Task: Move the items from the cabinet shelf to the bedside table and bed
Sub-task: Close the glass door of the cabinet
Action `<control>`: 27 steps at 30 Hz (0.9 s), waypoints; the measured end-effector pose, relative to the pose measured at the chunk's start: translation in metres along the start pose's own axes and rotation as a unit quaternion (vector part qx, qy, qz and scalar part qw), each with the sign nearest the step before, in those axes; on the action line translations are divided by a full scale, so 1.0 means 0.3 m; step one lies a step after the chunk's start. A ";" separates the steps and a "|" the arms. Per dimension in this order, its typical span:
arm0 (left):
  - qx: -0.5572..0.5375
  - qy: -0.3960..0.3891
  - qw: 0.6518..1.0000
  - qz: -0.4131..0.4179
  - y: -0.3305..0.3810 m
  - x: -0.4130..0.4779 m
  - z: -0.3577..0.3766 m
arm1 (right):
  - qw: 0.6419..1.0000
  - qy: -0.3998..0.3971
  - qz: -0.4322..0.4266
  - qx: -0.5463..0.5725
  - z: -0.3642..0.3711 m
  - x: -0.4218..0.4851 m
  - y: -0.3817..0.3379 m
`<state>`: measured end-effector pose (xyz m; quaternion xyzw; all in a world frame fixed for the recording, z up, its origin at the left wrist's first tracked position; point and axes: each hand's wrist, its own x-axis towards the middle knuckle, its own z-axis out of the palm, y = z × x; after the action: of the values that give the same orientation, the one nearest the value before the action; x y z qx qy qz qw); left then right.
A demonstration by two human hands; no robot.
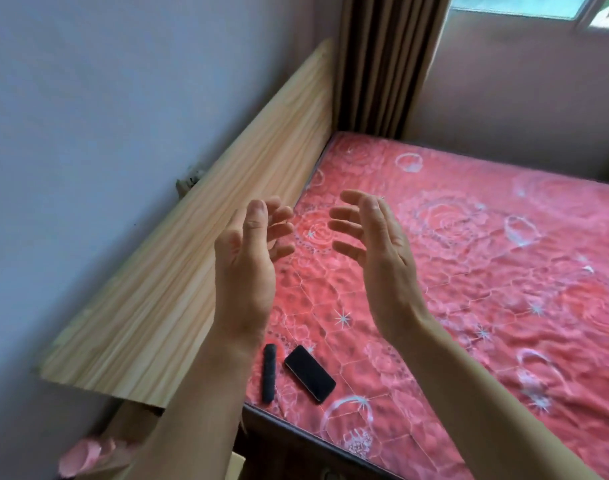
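The bed (469, 271) runs off the right and bottom edges; the window (517, 1) is cut at the top; a blurred pink thing (85, 455), lower left, cannot be told.

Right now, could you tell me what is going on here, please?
A person stands over a bed with both hands raised and holding nothing. The left hand and right hand are open, palms facing each other, above the red floral-patterned mattress. A black rectangular phone and a slim black stick-shaped object lie side by side on the mattress, near the light wooden headboard. Neither hand touches them.
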<state>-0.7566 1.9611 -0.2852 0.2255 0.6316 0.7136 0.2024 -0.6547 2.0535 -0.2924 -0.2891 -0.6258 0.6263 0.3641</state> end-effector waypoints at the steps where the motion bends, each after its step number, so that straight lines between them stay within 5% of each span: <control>1: -0.006 0.003 1.000 0.001 0.032 -0.017 0.014 | 1.000 0.002 -0.004 0.002 -0.015 -0.004 -0.039; 12: -0.048 -0.054 0.995 0.069 0.322 -0.104 0.186 | 0.993 0.049 -0.103 0.016 -0.159 -0.058 -0.424; 27: -0.119 -0.311 0.941 0.061 0.505 -0.212 0.223 | 0.957 0.251 -0.145 -0.021 -0.214 -0.355 -0.613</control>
<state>-0.6666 1.9607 -0.1323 0.4482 0.4330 0.6890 0.3700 -0.5243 1.9944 -0.1226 -0.3505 -0.5629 0.4604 0.5902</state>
